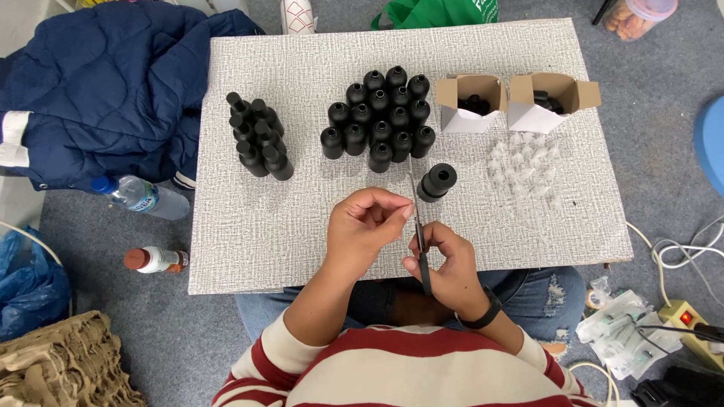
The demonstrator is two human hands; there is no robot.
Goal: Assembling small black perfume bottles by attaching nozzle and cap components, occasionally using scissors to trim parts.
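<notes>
Left hand [363,226] above the near edge of the tabletop [249,234], fingers curled in and pinched together at the tips; whatever sits between them too small to tell. Right hand [445,264] just beside it, fingers closed around a pair of scissors [419,234], blades pointing toward the far edge, handles toward the body. Lying just past the blade tips, one black bottle [437,182] on its side. Further back, mid-table, a cluster of upright black bottles [381,117]; toward the left edge, a smaller bunch of capped bottles [259,136]. Near the far right corner, two open cardboard boxes [520,102], with small clear plastic pieces [524,166] scattered in front.
</notes>
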